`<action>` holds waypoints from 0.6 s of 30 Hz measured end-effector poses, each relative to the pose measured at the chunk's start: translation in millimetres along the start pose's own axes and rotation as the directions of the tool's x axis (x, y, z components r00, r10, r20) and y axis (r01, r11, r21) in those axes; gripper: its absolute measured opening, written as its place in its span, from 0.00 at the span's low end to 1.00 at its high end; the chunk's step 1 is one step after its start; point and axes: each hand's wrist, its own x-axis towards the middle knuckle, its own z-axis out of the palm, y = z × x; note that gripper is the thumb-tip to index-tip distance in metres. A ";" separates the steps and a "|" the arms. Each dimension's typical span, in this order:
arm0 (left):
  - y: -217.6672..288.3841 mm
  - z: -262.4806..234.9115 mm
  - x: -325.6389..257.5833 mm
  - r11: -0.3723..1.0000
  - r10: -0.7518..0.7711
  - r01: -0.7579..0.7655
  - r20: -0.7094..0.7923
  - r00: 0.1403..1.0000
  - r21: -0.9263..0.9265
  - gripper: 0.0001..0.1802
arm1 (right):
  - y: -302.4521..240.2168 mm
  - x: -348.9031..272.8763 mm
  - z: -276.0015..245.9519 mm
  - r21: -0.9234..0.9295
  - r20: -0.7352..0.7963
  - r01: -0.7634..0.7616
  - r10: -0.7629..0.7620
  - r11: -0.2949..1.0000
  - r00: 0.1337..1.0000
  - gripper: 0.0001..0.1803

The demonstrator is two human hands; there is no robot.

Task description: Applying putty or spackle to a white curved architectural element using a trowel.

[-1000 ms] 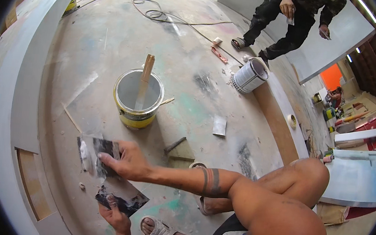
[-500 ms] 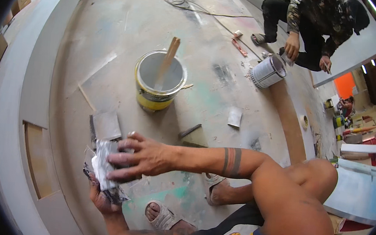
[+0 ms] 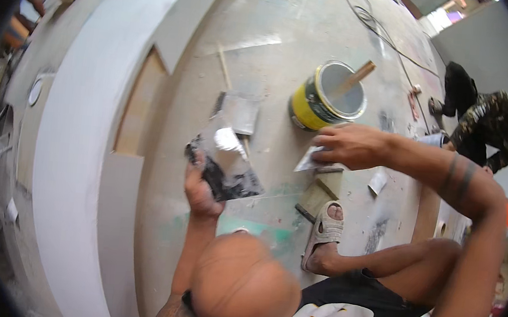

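My left hand point(image 3: 203, 195) grips a flat, dark-edged putty board point(image 3: 228, 171) from below. A lump of white putty point(image 3: 229, 141) lies on the board. My right hand point(image 3: 353, 147) is to the right of it, fingers closed on a thin, pale putty scraper point(image 3: 306, 160) that points down and left, apart from the board. Just beyond my right hand stands a yellow and black bucket point(image 3: 306, 102) with a grey inside and a wooden stick point(image 3: 357, 77) leaning in it.
A long pale grey panel point(image 3: 97, 107) with a rectangular cutout point(image 3: 141, 108) runs along my left. On the floor lie a square grey sheet point(image 3: 240, 112), an olive flat piece point(image 3: 322, 192), a white scrap point(image 3: 378, 181) and a cable point(image 3: 371, 20). A co-worker point(image 3: 496, 124) crouches at right.
My right hand has moved off the putty board to the right, toward the bucket, with the scraper in it. The view has swung left, so the bucket and the co-worker appear further right.
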 end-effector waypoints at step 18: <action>23.2 7.3 6.0 0.990 0.044 -0.019 -0.173 0.984 0.139 0.18 | 46.7 57.0 79.3 0.259 -0.338 0.109 -0.016 0.960 0.941 0.13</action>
